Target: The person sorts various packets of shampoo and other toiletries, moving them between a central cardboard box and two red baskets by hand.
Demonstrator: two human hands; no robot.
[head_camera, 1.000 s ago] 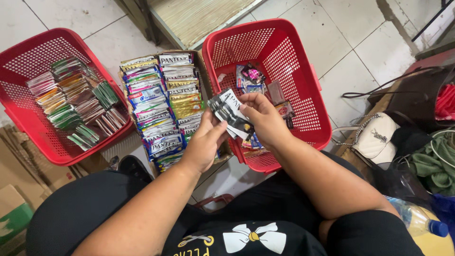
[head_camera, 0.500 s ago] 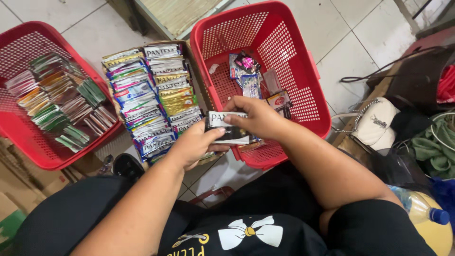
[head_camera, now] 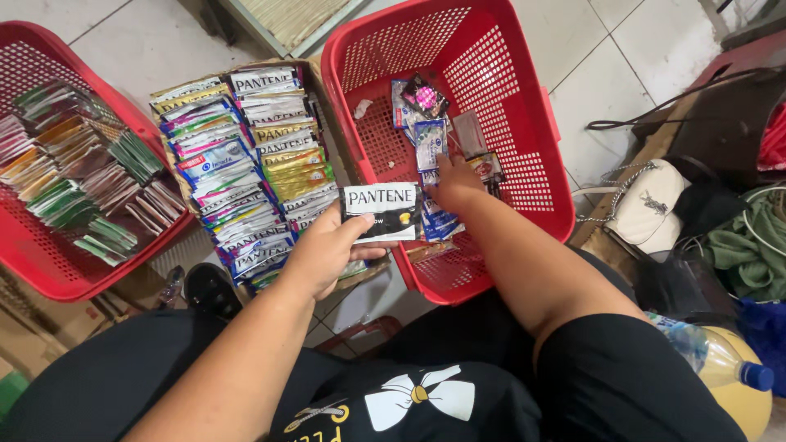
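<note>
While left hand point(head_camera: 327, 250) grips a black sachet point(head_camera: 381, 211), right hand point(head_camera: 454, 184) hides others.

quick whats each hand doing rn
Left hand: closed on a black and white sachet.
Right hand: in the red basket, touching loose sachets; grip unclear.

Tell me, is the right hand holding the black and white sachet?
No, the left hand holds the black and white sachet, while the right hand reaches into the red basket.

a pale tiled floor point(head_camera: 630, 49) carries two red baskets point(head_camera: 524, 123), a sachet-filled cardboard tray point(head_camera: 323, 106) and a white handbag point(head_camera: 647, 209).
</note>
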